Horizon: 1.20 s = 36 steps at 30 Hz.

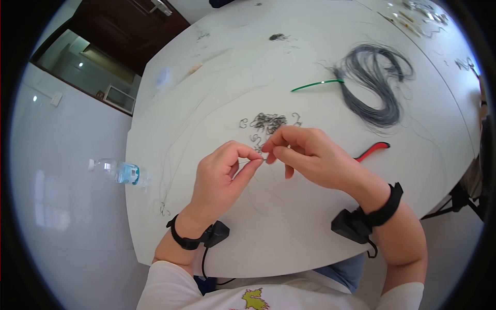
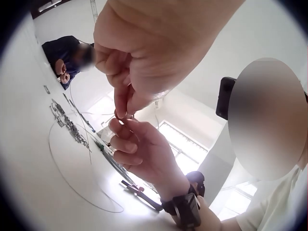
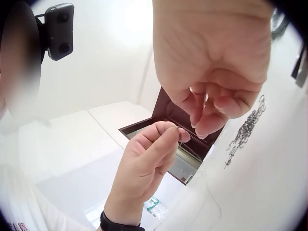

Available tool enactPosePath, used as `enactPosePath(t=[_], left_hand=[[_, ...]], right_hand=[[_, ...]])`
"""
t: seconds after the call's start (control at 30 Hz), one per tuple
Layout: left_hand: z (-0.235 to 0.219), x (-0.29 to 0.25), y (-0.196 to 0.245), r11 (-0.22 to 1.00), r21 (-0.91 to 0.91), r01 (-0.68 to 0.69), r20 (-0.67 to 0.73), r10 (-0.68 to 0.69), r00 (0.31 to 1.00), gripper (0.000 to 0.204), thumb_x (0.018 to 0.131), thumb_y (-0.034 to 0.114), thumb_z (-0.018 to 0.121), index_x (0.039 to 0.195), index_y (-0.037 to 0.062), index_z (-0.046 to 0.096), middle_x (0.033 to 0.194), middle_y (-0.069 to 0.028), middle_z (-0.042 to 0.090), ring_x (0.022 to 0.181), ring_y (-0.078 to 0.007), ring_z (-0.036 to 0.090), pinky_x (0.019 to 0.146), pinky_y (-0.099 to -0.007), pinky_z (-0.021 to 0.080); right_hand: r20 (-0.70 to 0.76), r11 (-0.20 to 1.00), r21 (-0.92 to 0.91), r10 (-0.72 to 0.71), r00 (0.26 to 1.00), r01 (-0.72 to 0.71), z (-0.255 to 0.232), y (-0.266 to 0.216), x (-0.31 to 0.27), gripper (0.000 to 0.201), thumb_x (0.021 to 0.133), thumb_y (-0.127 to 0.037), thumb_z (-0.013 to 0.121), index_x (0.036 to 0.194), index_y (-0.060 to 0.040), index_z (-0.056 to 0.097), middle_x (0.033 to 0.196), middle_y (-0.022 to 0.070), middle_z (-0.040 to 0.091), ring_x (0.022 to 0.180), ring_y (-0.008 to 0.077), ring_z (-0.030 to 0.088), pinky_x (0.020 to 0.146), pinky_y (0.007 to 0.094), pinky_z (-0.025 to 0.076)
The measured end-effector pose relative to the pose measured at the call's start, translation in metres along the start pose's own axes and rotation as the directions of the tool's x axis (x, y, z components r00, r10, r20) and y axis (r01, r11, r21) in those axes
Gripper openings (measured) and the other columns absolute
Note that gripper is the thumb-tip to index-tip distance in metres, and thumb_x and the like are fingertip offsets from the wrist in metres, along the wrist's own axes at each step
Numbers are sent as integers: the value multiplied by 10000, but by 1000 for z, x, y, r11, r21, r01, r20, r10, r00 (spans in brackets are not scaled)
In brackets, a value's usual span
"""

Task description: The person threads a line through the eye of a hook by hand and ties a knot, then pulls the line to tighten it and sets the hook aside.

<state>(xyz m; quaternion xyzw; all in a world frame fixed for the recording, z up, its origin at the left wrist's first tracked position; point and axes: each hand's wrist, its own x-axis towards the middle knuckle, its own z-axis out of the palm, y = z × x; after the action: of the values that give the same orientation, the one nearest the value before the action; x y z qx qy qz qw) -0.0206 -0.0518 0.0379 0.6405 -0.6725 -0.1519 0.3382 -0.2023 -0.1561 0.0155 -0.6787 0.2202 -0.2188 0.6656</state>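
Note:
Over the table in the head view, my left hand (image 1: 223, 173) pinches a thin dark line (image 1: 244, 163) between thumb and forefinger. At those fingertips a tiny dark piece shows, too small to make out. My right hand (image 1: 315, 157) comes in from the other side, its bent thumb and fingertips close beside the left fingertips; I cannot tell whether it grips anything. Just beyond both hands lies a pile of small dark wire hooks (image 1: 268, 122), with a few loose around it. The right wrist view shows the same hooks (image 3: 245, 130) beside my right hand (image 3: 211, 72).
A grey bundle of strands (image 1: 380, 98) with a green tie (image 1: 318, 85) lies at the back right. A red-handled tool (image 1: 374, 150) is partly behind my right hand. Long loose strands curve across the left side, near a water bottle (image 1: 121, 172). Another person (image 2: 67, 62) sits across the table.

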Motion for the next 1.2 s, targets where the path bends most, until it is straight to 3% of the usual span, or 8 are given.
enactPosePath(t=[0.07, 0.5, 0.6, 0.7, 0.77, 0.9, 0.97, 1.2], left_hand=[[4, 2, -5, 1000, -25, -13, -29, 12, 1000, 93, 849, -24, 696, 868, 47, 640, 769, 44, 596, 518, -10, 314, 479, -190, 259], [8, -2, -22, 989, -112, 94, 35, -90, 995, 68, 853, 25, 705, 901, 41, 660, 780, 18, 613, 504, -38, 331, 471, -215, 293], [8, -3, -23, 988, -114, 107, 38, -104, 994, 69, 855, 34, 706, 904, 45, 659, 746, 36, 581, 511, -33, 327, 479, -210, 284], [9, -5, -28, 958, -229, 174, 61, -164, 985, 59, 864, 40, 701, 903, 54, 658, 708, 56, 550, 524, -21, 325, 488, -205, 281], [9, -7, -30, 904, -376, 204, 61, -196, 979, 48, 880, 51, 693, 907, 57, 654, 691, 76, 533, 544, -4, 342, 506, -190, 292], [4, -6, -24, 864, -457, 212, 47, -215, 975, 49, 897, 62, 684, 921, 50, 642, 705, 79, 558, 562, 11, 375, 521, -173, 316], [-1, -8, -20, 856, -439, 274, 106, -253, 962, 50, 933, 12, 622, 976, 19, 598, 921, -18, 632, 854, -84, 616, 787, -233, 497], [5, -6, -17, 782, -566, 260, 89, -256, 963, 69, 951, 86, 635, 992, 34, 617, 878, 6, 659, 770, -26, 578, 709, -180, 462]], right_hand=[[4, 994, 11, 111, 994, -111, 2, -3, -2, 213, 918, -149, 548, 1018, 8, 652, 848, 82, 697, 650, 123, 633, 602, 273, 481], [26, 992, -28, 125, 992, -124, 4, 13, 5, 149, 887, -134, 633, 924, 10, 630, 742, 72, 671, 654, 121, 636, 595, 269, 479], [56, 994, -73, 88, 995, -84, 2, 16, 5, 127, 935, -142, 614, 917, -17, 613, 808, 12, 656, 683, 80, 603, 583, 221, 464], [102, 986, 128, 95, 990, -107, 1, 17, 4, 116, 941, -127, 616, 917, -14, 612, 792, 19, 640, 689, 81, 584, 626, 224, 471], [160, 945, 301, 84, 984, -130, 0, 12, 4, 112, 944, -124, 627, 916, -17, 609, 793, 20, 625, 710, 82, 577, 670, 228, 474], [164, 923, 360, 81, 983, -136, -5, 8, 3, 115, 945, -135, 635, 919, -26, 609, 810, 21, 625, 727, 82, 576, 683, 230, 477], [106, 943, 327, 31, 994, -64, -5, 7, 3, 116, 934, -126, 625, 905, -17, 598, 778, 13, 618, 715, 74, 567, 658, 229, 477], [-39, 967, 246, -53, 998, 61, 5, 6, 3, 138, 961, -173, 602, 962, -37, 580, 945, 18, 634, 780, 67, 581, 619, 220, 455]])
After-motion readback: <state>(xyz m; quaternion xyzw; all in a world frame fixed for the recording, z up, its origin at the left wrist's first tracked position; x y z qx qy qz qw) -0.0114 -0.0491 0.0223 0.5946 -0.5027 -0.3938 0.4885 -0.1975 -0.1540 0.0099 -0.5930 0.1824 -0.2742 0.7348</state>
